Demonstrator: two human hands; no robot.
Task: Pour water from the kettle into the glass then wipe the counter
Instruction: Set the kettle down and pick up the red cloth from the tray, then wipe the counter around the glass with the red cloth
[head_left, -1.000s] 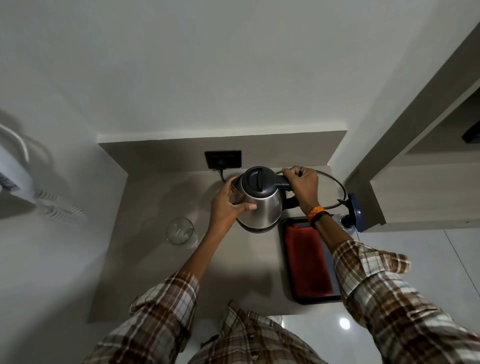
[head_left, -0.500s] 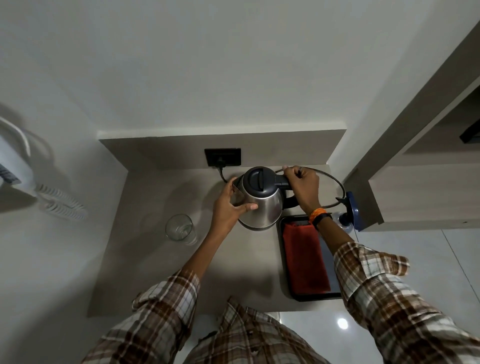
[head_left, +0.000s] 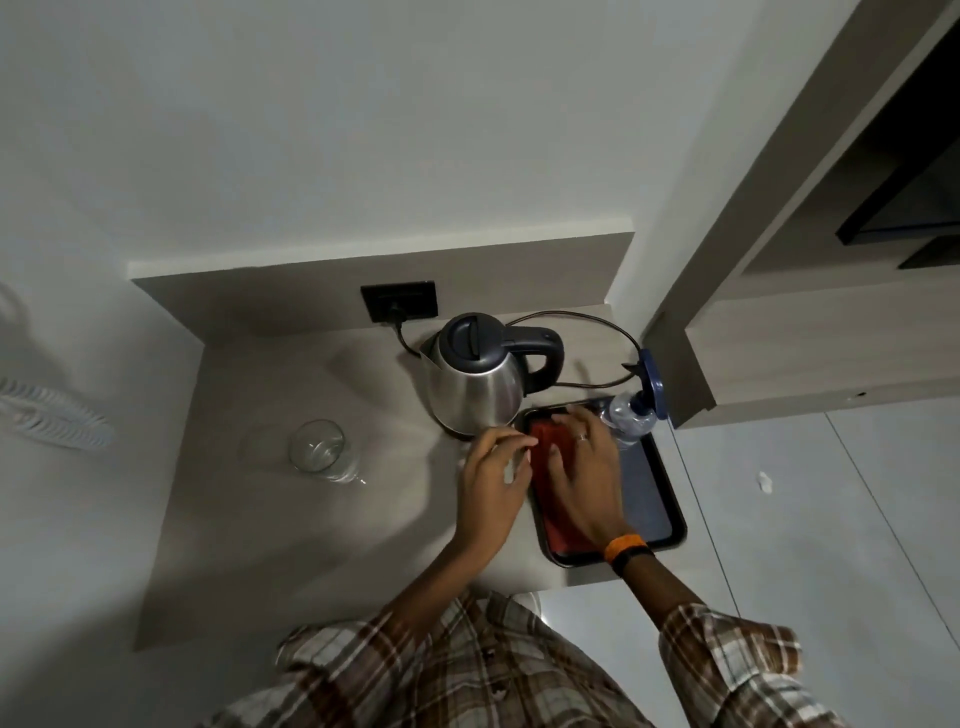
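Steel and black plastic make up the kettle (head_left: 475, 376), which stands upright near the back edge of the counter (head_left: 291, 525), lid shut, handle pointing toward the right edge. Its cord (head_left: 597, 325) loops along the back right corner, and a plug sits in the black socket (head_left: 400, 301) on the low back panel just behind it.

Clear glass (head_left: 322, 451) stands well apart from the kettle, nearer the counter's left edge; whether it holds water cannot be told.

At the front right corner lies a black tray (head_left: 660, 499), its back edge just beside the kettle's base. A red cloth (head_left: 553, 519) lies flat along the tray's left half. A small water bottle (head_left: 626, 423) sits in the tray's back right corner, with a blue object at its top that is too unclear to name.

Both hands are blurred. The right hand (head_left: 582, 478) hovers over or rests on the cloth with fingers spread and a ring on one finger; contact cannot be told. An orange and black band (head_left: 626, 551) circles that wrist. The left hand (head_left: 491, 480) is over the counter just left of the tray, fingers loosely parted and empty, its fingertips near the kettle's base. Plaid sleeves cover both forearms at the front edge.
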